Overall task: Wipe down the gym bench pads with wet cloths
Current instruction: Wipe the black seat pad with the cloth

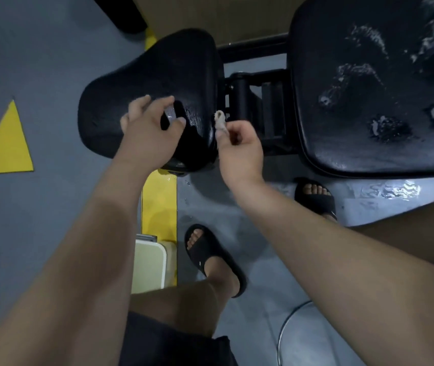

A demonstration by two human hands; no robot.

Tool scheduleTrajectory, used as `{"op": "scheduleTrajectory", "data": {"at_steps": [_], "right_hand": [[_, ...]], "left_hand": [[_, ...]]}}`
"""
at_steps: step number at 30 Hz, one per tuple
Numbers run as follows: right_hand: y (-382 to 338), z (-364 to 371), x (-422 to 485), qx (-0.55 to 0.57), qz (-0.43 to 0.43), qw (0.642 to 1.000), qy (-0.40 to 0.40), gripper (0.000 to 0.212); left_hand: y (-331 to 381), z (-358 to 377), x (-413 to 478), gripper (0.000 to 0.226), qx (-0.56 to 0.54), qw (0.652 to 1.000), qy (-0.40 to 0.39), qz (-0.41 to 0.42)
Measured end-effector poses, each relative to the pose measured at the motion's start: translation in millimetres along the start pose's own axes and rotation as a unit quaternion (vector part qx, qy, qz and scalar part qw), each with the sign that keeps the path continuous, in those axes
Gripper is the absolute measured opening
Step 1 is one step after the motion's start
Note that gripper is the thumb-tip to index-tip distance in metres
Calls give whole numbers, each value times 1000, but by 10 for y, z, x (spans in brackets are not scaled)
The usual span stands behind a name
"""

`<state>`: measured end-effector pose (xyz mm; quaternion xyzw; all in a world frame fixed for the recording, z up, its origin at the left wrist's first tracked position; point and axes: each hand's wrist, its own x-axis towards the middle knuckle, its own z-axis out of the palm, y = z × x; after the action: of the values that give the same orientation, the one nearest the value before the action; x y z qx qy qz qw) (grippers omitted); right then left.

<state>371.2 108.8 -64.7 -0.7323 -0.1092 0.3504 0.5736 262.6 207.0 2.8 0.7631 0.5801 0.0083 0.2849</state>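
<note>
On grey gym flooring point(52, 75) marked with yellow, the black seat pad point(157, 75) and wet back pad point(369, 75) stood apart. At the seat pad's right edge the right hand point(239, 151) pinched a pale cloth point(219, 120); the left hand point(147, 133) curled over the pad, grip unclear.

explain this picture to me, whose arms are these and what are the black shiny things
It is one picture, from a camera worn on a person's head, looking down at their own bare arms. The black shapes are gym bench pads: a smaller pad on the left and a bigger pad, streaked with wet marks, on the right. The left hand curls over the smaller pad; whether it holds a dark cloth is unclear. The right hand pinches a small pale cloth beside that pad's edge.
</note>
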Motion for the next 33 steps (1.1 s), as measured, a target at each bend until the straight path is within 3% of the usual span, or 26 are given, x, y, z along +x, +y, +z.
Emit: {"op": "scheduleTrajectory", "data": {"at_steps": [6,9,15,21,29,33], "right_hand": [[156,20,189,-32,-16,998,-50,5],[-10,88,521,-63,-34,997,-34,13],[-279,200,1171,-52,-60,995,-52,13],[-45,60,731,-90,-48,991,-86,16],[-518,380,1587,-81,-61,992,-69,19],[-413,314,1190,-106,-40,992,-56,33]], "left_hand": [[27,102,462,49,34,997,73,6],[2,316,514,51,53,995,85,-16],[-79,551,509,51,84,978,192,-4],[-117,609,545,50,93,968,232,-1],[-163,685,587,53,109,955,275,9],[-180,683,599,54,113,952,286,13]]}}
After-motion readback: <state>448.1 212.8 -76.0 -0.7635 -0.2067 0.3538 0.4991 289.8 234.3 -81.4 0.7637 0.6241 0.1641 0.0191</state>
